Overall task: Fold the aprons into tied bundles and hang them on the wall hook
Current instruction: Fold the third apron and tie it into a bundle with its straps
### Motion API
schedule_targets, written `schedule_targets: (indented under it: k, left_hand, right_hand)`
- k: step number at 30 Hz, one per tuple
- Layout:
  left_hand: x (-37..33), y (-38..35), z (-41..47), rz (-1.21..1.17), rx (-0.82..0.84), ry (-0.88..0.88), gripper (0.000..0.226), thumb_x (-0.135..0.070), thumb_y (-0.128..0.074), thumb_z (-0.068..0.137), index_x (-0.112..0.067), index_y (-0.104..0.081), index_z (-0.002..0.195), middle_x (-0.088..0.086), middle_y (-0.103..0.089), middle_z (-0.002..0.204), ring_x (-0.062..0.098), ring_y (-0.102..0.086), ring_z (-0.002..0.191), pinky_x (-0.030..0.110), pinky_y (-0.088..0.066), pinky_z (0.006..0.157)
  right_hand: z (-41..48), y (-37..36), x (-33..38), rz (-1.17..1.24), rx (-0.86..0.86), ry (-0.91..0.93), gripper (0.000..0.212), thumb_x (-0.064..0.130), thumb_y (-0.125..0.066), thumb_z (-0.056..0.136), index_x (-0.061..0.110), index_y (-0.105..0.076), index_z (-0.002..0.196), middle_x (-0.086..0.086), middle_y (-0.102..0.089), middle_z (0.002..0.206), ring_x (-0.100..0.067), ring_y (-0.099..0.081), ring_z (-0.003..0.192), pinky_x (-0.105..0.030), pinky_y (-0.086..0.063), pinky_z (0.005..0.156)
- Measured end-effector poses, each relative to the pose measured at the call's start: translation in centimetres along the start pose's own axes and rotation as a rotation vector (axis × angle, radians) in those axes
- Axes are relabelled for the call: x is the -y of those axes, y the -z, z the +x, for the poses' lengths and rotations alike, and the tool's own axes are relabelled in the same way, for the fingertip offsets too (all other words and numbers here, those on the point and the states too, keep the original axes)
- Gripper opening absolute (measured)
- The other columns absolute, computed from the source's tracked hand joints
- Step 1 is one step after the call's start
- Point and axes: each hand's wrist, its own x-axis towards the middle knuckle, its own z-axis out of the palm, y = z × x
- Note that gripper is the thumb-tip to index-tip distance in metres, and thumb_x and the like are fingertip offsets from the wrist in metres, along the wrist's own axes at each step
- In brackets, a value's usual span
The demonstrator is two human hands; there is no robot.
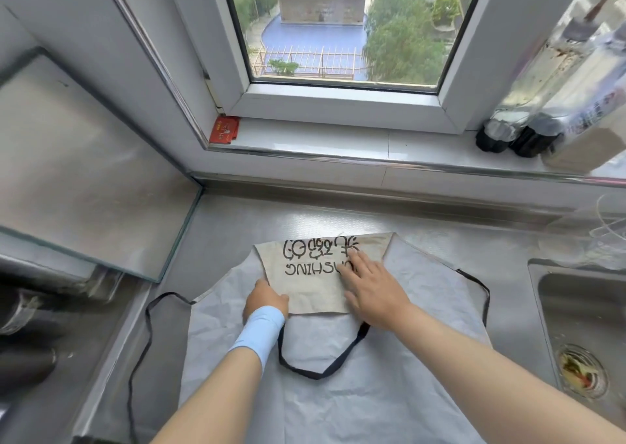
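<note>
Apron (338, 409) is lying lengthwise away from me on the counter (220, 233); I am seeing the left hand (266, 299) pinching its folded bib (315, 294), the right hand (369, 287) pressing flat.

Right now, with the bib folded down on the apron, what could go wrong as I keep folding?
The right tie strap lies close to the sink, whose drain holds food scraps; it could slip in and get soiled. The left tie strap trails toward the front of the counter and might snag. The neck loop lies loose on the apron and may get trapped inside the bundle.
</note>
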Motion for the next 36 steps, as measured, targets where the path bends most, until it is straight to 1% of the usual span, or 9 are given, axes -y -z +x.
schedule_targets:
  k: [2,5,9,12,17,20,25,31,36]
  left_hand:
    - [0.3,0.6,-0.3,0.007,0.044,-0.094,0.009,-0.023,-0.060,0.083,-0.014,-0.059,0.087,0.006,-0.066,0.093,0.030,-0.059,0.086,0.030,-0.048,0.073]
    - [1.1,1.0,-0.9,-0.031,0.153,-0.114,0.015,-0.022,-0.067,0.079,-0.014,-0.055,0.075,0.003,-0.063,0.080,0.026,-0.060,0.078,0.027,-0.047,0.067]
    - [1.9,0.6,-1.3,0.084,-0.031,-0.076,0.054,-0.034,-0.072,0.079,-0.011,-0.041,0.116,0.009,-0.053,0.120,0.032,-0.056,0.112,0.037,-0.047,0.086]
    - [1.5,0.3,-1.1,0.277,-0.219,-0.292,0.060,-0.040,-0.062,0.085,-0.024,-0.034,0.135,0.007,-0.033,0.142,0.028,-0.035,0.130,0.045,-0.042,0.097]
    - [1.2,-1.3,0.2,0.537,0.188,-0.305,0.093,-0.058,-0.055,0.080,-0.043,0.005,0.150,-0.005,0.025,0.158,0.034,0.019,0.145,0.056,-0.012,0.113]
    - [-0.2,-0.7,1.9,0.421,0.179,-0.463,0.091,-0.047,-0.060,0.083,-0.037,-0.002,0.152,-0.002,0.019,0.160,0.029,0.013,0.148,0.048,-0.007,0.118]
    - [-0.3,0.8,2.2,0.413,-0.038,-0.529,0.053,-0.040,-0.060,0.083,-0.031,-0.043,0.132,-0.001,-0.028,0.147,0.023,-0.030,0.133,0.043,-0.034,0.104]
    - [2.7,0.0,2.0,0.676,0.199,-0.430,0.100,-0.069,-0.053,0.077,-0.048,0.015,0.147,-0.013,0.033,0.154,0.022,0.028,0.144,0.065,-0.009,0.111]
    - [2.9,1.0,1.9,0.497,0.170,-0.431,0.083,-0.054,-0.055,0.085,-0.039,-0.008,0.152,-0.007,0.013,0.161,0.021,0.010,0.148,0.054,-0.014,0.117]
  right_hand:
    - [-0.7,-0.5,-0.1,-0.023,0.052,-0.042,0.064,0.045,-0.033,0.101,0.026,-0.009,0.158,-0.008,0.008,0.165,-0.026,0.008,0.152,-0.045,-0.005,0.123]
    - [-1.4,-0.8,-0.6,-0.050,0.083,-0.102,0.071,0.046,-0.033,0.094,0.029,-0.007,0.157,-0.008,0.007,0.166,-0.027,0.007,0.152,-0.049,-0.009,0.122]
    - [-1.4,-0.1,-0.1,-0.157,-0.021,-0.119,0.073,0.046,-0.034,0.086,0.024,-0.020,0.153,-0.013,-0.013,0.163,-0.032,-0.008,0.151,-0.057,-0.016,0.116]
    - [-0.8,-0.4,1.8,-0.105,-0.015,-0.117,0.070,0.051,-0.034,0.093,0.031,-0.011,0.156,-0.011,0.001,0.165,-0.030,0.002,0.152,-0.062,-0.012,0.116]
    - [-0.1,-2.2,2.6,0.068,0.153,-0.228,0.074,0.066,-0.024,0.092,0.045,0.014,0.152,-0.002,0.031,0.159,-0.024,0.031,0.146,-0.072,0.007,0.109]
    - [1.6,-0.9,0.4,0.036,0.157,-0.270,0.075,0.069,-0.024,0.091,0.048,0.017,0.151,0.000,0.032,0.159,-0.023,0.030,0.146,-0.072,0.005,0.111]
    - [4.1,1.7,-1.9,-0.086,0.117,-0.332,0.076,0.064,-0.030,0.093,0.040,0.008,0.155,-0.008,0.018,0.164,-0.027,0.017,0.151,-0.069,0.000,0.113]
    - [1.3,-0.7,5.6,-0.074,-0.040,-0.223,0.061,0.047,-0.033,0.099,0.027,-0.016,0.153,-0.016,-0.002,0.164,-0.034,-0.004,0.151,-0.062,-0.018,0.112]
    - [1.3,-2.8,7.3,-0.027,0.177,-0.078,0.066,0.059,-0.025,0.098,0.038,0.001,0.155,-0.007,0.021,0.163,-0.027,0.016,0.151,-0.067,-0.006,0.113]
